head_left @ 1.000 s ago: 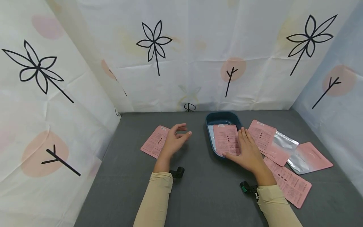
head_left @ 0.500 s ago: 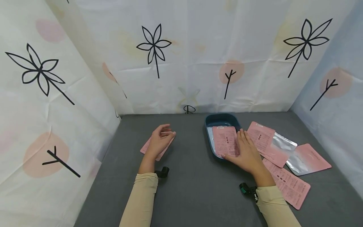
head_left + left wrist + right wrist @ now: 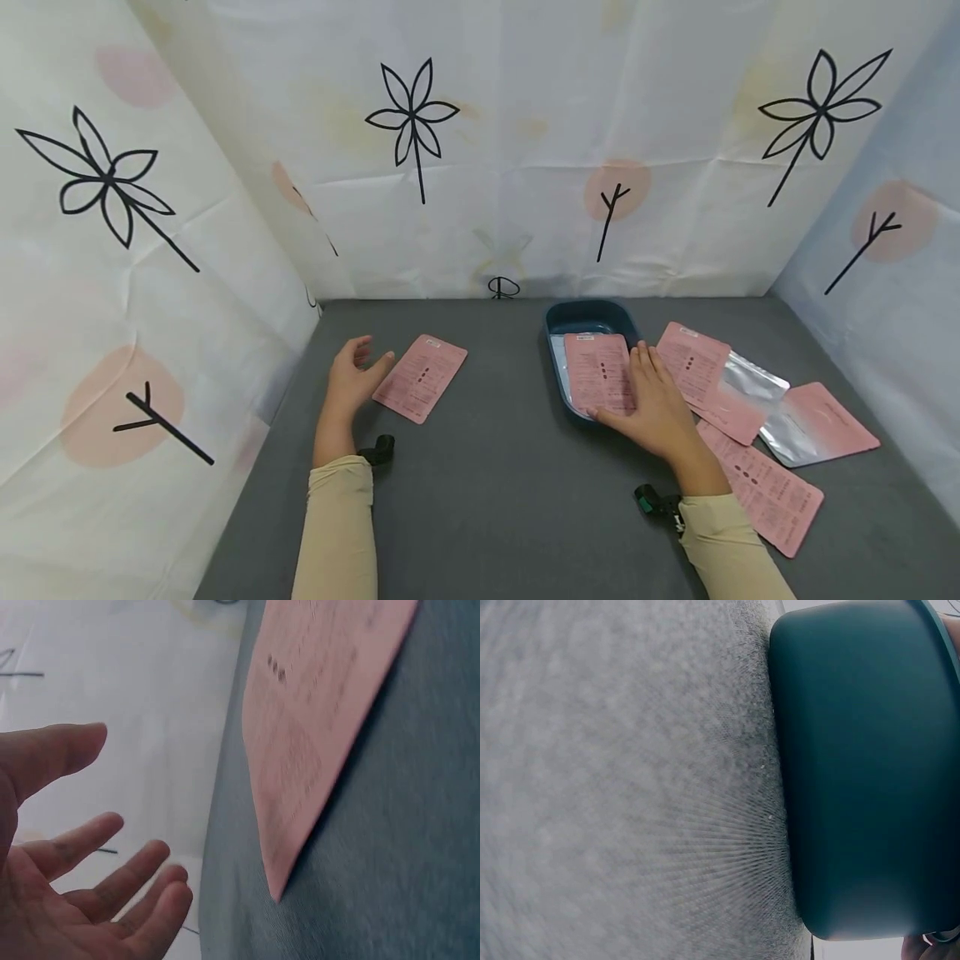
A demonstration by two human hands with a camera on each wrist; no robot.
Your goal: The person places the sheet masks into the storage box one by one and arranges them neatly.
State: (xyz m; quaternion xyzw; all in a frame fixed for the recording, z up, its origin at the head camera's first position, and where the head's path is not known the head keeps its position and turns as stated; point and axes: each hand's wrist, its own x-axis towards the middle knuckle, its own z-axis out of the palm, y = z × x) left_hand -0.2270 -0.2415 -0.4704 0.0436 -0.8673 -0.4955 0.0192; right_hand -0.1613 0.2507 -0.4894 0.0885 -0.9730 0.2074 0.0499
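A flat pink printed packet [image 3: 422, 379] lies on the grey table at the left. Just to its left hovers my left hand [image 3: 350, 379], fingers spread and slightly bent, with nothing between them. The left wrist view shows the thumb and fingers apart from the packet [image 3: 315, 735]. My right hand [image 3: 656, 400] rests against the near right corner of a dark blue bin [image 3: 555, 315], fingers straight along its right side and thumb at the near rim. Inside the bin lies another pink packet [image 3: 600, 372] over a silver one. The right wrist view shows mostly the bin's outer wall [image 3: 862, 772].
Right of the bin, several pink and silver foil packets [image 3: 750, 392] overlap on the table, and one [image 3: 780, 492] lies partly behind the right forearm. Patterned white cloth walls [image 3: 480, 167] stand at the back and both sides.
My left hand has moved left across the packet to its left side, uncovering it. The right hand and the bin stay in place.
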